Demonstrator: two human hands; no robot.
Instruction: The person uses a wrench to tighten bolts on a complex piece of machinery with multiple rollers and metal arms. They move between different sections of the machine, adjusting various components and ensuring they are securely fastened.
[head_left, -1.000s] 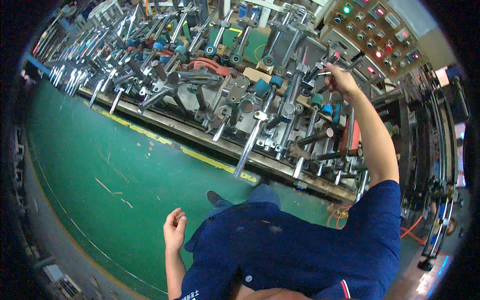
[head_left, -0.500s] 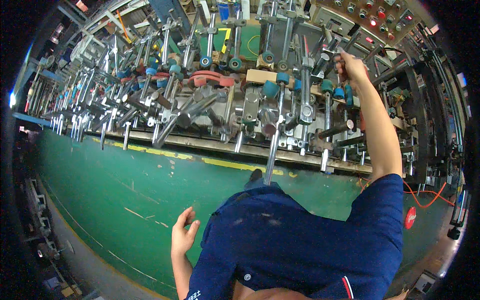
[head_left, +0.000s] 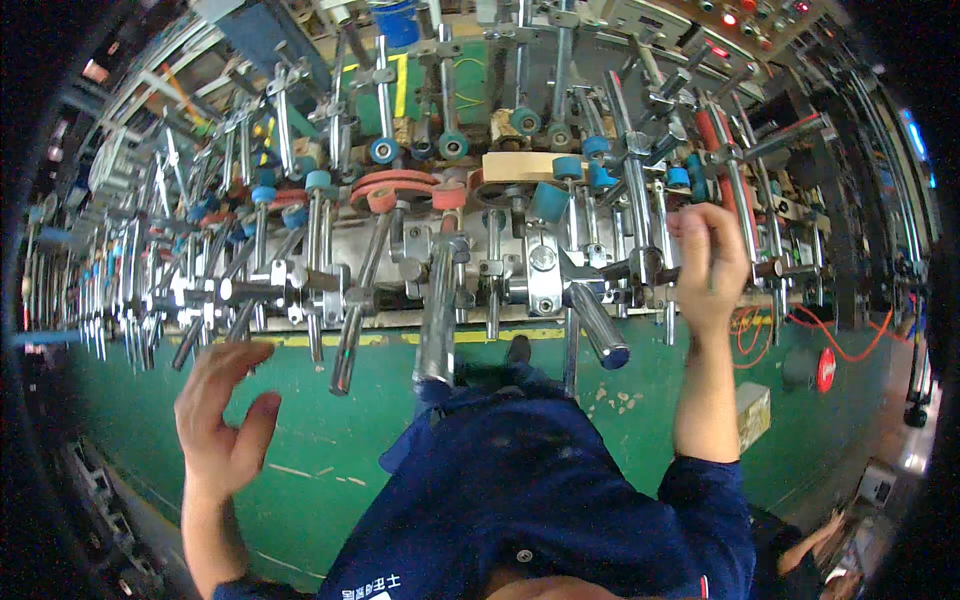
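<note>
My left hand (head_left: 222,425) is raised over the green floor at the near left side of the machine (head_left: 415,265). Its thumb stands apart from the bent fingers, and nothing shows in it. At the right, my right hand (head_left: 715,265) hovers at the machine's near edge among the metal rods. Its fingers are loosely bent, slightly blurred, and no object is visible in them. Between my hands, thick chrome handles (head_left: 437,320) stick out toward me. Beyond them sit small blue and red rollers (head_left: 382,200), a red wheel (head_left: 395,182) and a pale wooden strip (head_left: 525,167).
A control panel (head_left: 745,22) with knobs and lit buttons stands at the far right. A blue bucket (head_left: 396,25) is at the back. An orange hose (head_left: 850,325) and a red disc (head_left: 825,370) lie on the right. Another person's arm (head_left: 810,545) shows at the lower right.
My right hand has drawn back from the rods by the control panel toward me. My left hand has swung left and forward. My view has shifted right along the machine's front.
</note>
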